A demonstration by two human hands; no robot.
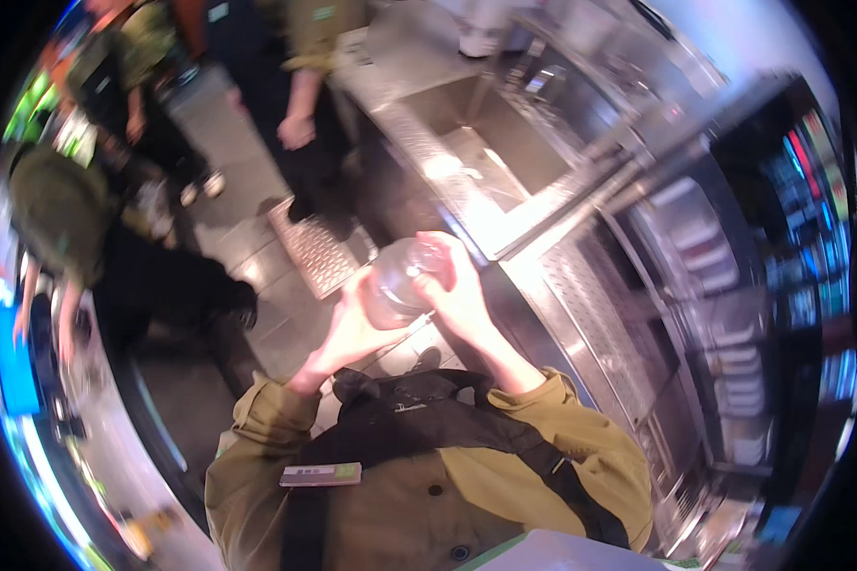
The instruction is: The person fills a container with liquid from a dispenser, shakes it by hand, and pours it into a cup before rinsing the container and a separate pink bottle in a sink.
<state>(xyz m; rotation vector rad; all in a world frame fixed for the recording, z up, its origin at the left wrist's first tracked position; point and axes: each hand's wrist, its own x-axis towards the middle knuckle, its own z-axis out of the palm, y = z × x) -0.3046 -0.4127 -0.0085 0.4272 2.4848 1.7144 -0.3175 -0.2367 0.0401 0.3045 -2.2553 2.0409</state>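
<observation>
Both my hands are wrapped around a transparent round container, held out in front of my apron at about waist height. My left hand supports it from the left side and below. On the other side, my right hand grips it near its narrower part, with the thumb across the surface. Glare and blur hide what, if anything, is inside. The steel counter's corner lies just beyond my right hand.
Ahead to the right is a stainless-steel sink set in a counter. A perforated metal drain strip runs along my right, beside shelves of stacked white containers. A textured metal step lies on the tiled floor. Several co-workers stand ahead and left.
</observation>
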